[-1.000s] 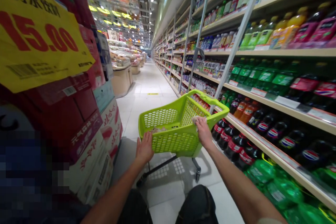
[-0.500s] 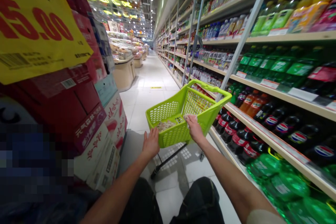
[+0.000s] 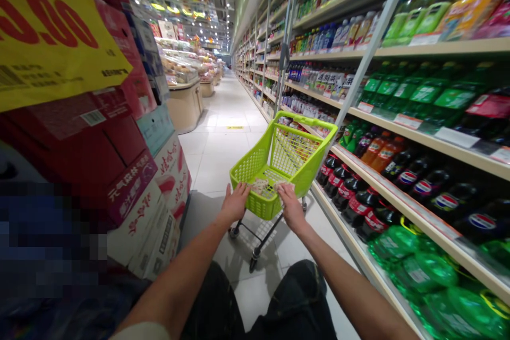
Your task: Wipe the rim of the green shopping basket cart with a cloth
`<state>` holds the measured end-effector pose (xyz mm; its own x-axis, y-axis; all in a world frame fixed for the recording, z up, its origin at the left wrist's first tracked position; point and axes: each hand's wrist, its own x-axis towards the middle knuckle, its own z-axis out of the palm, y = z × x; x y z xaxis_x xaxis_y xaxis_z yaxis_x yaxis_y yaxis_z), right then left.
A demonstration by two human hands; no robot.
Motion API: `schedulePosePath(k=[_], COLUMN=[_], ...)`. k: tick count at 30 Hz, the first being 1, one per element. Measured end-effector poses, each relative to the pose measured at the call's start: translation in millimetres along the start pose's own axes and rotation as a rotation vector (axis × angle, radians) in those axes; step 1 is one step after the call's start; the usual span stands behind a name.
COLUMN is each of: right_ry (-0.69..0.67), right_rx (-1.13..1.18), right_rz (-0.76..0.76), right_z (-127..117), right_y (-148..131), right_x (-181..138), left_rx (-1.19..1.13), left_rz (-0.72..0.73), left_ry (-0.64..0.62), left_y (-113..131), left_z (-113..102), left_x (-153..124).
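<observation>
A lime-green shopping cart (image 3: 266,208) with a perforated basket stands before my knees, its narrow end toward me. My left hand (image 3: 234,205) grips the left corner of that end, fingers over the rim and thumb apart outside. At the right corner, my right hand (image 3: 292,208) presses a pale, crumpled cloth (image 3: 284,186) against the rim; its fingertips are partly hidden in the folds. Another pale, patterned crumpled cloth (image 3: 260,186) lies inside the basket beside my left fingertips. Whether the left fingers touch it I cannot tell.
Drink shelves (image 3: 422,122) run along the right, with cola bottles (image 3: 410,178) and big green bottles (image 3: 424,276) low down. Stacked drink cartons (image 3: 131,170) under a yellow price sign (image 3: 59,37) rise at left. A tiled aisle (image 3: 229,103) leads away past display counters (image 3: 185,106).
The cart has turned, bringing its narrow end and front wheels to face me. My right hand has come with the cloth to the near right corner; my left hand stays at the left corner.
</observation>
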<state>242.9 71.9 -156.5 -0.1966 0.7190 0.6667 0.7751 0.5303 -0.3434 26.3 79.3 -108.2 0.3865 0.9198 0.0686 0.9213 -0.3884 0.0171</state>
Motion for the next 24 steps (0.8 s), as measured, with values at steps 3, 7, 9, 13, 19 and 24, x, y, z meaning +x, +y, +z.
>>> schedulePosePath(k=[3,7,9,13,19,24], right_ry=[0.006,0.059,0.086,0.163,0.073,0.074], right_rx=[-0.008,-0.064,-0.083,-0.115,-0.068,-0.072], right_rz=[0.008,0.059,0.086,0.204,0.108,0.034], right_z=[11.1,2.6,-11.1,-20.9,29.4,11.5], right_y=[-18.4,-15.3,-2.1,8.6,-33.7,-11.3], right_x=[-16.1,-30.9,-36.5,-40.8,-20.3,-26.4], left_rx=[0.004,-0.019,-0.023,0.003,-0.016,-0.018], left_rz=[0.026,0.119,0.143,0.009,0.081,0.107], left_ry=[0.003,0.054,0.067,-0.009,-0.01,0.015], left_y=[14.0,31.6,29.4,16.7,25.0,21.0], left_z=[2.6,1.8,-0.4,-0.6,4.9,3.1], left_x=[3.6,1.9,2.4,6.4,3.8,-0.1])
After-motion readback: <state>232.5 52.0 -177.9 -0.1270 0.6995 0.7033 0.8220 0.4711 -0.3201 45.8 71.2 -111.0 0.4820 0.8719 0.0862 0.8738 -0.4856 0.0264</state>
